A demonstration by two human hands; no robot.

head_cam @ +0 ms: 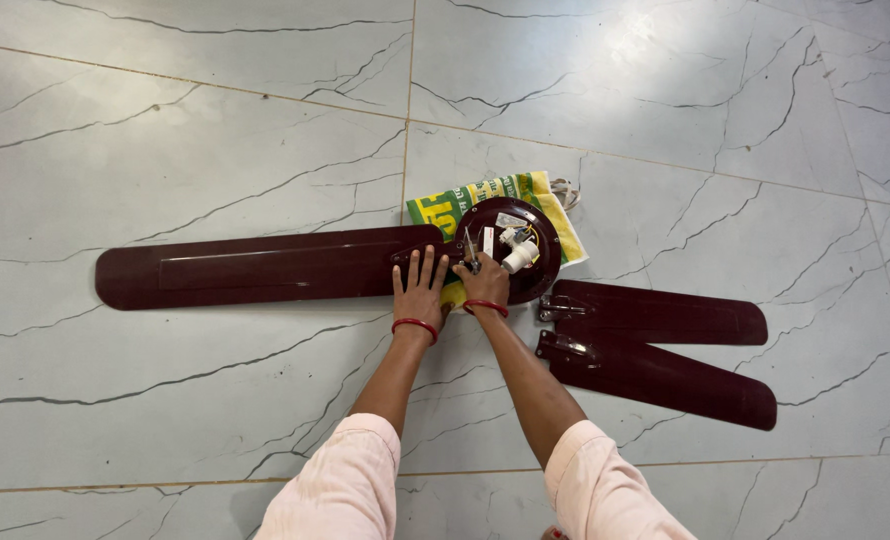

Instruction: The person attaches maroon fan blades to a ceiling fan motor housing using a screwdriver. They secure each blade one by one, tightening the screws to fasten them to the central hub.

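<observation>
- Fan motor housing [525,262]: maroon, round, lying open-side up on a yellow-green printed bag [485,192] on the marble floor [165,420].
- Attached blade [265,268]: I judge one blade at the hub, reaching left.
- Loose blades [665,345]: two lie right of the hub, brackets unjoined; I reckon these remain.
- Left hand [420,290]: flat, fingers spread, pressing the blade root.
- Right hand [485,282]: closed around a small tool [471,255] at the hub, likely a screwdriver.

Two loose maroon fan blades [665,350] lie on the grey-veined marble floor tiles [165,120], overlapping.
</observation>
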